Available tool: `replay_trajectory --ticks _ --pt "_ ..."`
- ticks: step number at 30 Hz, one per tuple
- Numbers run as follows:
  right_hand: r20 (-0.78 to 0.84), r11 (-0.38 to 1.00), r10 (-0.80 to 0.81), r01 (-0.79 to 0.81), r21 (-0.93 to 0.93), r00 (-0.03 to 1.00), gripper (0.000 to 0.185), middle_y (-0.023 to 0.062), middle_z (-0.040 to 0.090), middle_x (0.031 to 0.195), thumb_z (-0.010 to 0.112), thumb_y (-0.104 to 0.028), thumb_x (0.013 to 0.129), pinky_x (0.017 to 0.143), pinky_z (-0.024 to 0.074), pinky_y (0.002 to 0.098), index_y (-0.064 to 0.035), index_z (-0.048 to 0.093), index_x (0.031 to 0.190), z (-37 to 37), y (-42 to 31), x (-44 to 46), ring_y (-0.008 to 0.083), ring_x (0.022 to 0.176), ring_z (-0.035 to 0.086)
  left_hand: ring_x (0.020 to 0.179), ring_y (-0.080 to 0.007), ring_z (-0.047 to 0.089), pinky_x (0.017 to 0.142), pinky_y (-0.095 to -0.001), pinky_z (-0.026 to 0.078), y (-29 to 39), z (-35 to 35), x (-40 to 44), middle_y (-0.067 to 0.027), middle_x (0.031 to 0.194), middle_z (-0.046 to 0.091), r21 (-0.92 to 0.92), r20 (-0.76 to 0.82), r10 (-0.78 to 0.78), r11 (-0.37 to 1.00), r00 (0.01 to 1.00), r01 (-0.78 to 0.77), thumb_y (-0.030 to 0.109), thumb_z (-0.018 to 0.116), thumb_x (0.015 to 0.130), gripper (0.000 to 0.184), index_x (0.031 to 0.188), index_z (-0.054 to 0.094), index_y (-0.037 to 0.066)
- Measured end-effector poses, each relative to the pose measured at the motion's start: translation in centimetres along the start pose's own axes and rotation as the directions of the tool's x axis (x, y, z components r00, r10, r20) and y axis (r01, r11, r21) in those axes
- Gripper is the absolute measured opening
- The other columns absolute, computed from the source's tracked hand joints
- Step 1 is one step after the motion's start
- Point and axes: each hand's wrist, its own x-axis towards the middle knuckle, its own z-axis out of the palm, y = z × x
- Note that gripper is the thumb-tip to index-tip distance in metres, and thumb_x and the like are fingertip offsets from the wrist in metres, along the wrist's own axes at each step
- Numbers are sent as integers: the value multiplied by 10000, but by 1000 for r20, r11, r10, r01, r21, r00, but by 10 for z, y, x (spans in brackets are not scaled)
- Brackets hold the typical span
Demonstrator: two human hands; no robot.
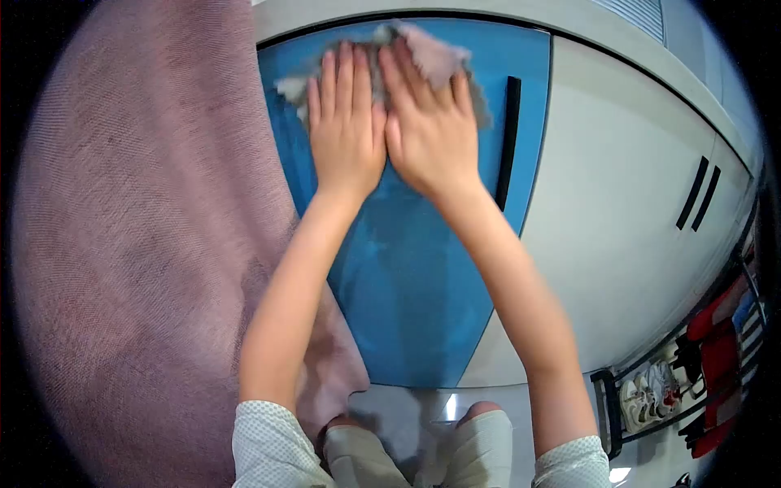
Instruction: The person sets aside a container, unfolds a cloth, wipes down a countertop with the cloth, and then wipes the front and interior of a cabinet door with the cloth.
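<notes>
Both of my hands press a crumpled grey and pink cloth [439, 58] against the upper part of a blue cabinet door [407, 268]. My left hand [346, 138] lies flat with its fingers stretched upward over the cloth. Beside it, thumbs close together, my right hand [435, 138] is also flat, and a pink flap of the cloth folds over some of its fingertips. The cloth's ragged edges stick out around the fingers. A long black handle [509, 142] runs down the door just right of my right hand. Faint streaks show on the blue surface.
A pinkish-brown curtain [146, 244] hangs along the left and overlaps the door's edge. White cabinet doors [618, 195] with black handles [692, 193] extend to the right under a pale countertop [602, 57]. At lower right stands a black rack holding shoes [649, 398].
</notes>
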Motion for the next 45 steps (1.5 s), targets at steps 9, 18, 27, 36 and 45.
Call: replay_trajectory --ticks 9,18,27,36,45 --pt "192 959 282 -270 -88 940 554 102 345 1357 443 -261 816 1028 199 440 -73 339 1326 -24 -9 -92 266 1261 297 1313 -338 165 1049 -487 123 54 3 -70 -169 1410 211 8 258 -56 998 964 56 250 333 874 543 1344 246 -8" --pt "287 999 45 -42 -16 957 496 147 421 1288 443 -185 797 1055 193 449 1 411 1256 -54 -1 -95 296 1212 366 1316 -357 137 1053 -494 101 71 7 -90 -182 1412 193 -3 300 -57 998 952 61 257 321 884 543 1348 231 -10" --pt "21 972 18 -22 232 1000 522 188 414 1273 413 -151 764 1036 220 426 41 378 1248 -66 90 -4 331 1228 322 1312 -256 211 1038 -401 177 99 36 34 -108 1390 293 -203 -7 8 979 1000 -10 238 283 889 489 1325 308 18" --pt "96 884 88 -122 451 991 616 224 337 1323 324 -259 791 1050 151 431 49 259 1320 -71 84 -40 369 1248 268 1325 -257 174 1055 -386 84 121 29 0 -115 1419 231 -726 82 -43 682 996 89 298 182 927 520 1370 208 26" --pt "167 842 105 -177 510 980 724 256 255 1357 123 -483 874 1047 131 435 73 191 1333 -73 82 -70 403 1265 216 1329 -294 135 1065 -388 85 135 32 -13 -156 1435 153 -798 77 15 600 997 53 338 189 924 574 1372 127 -16"
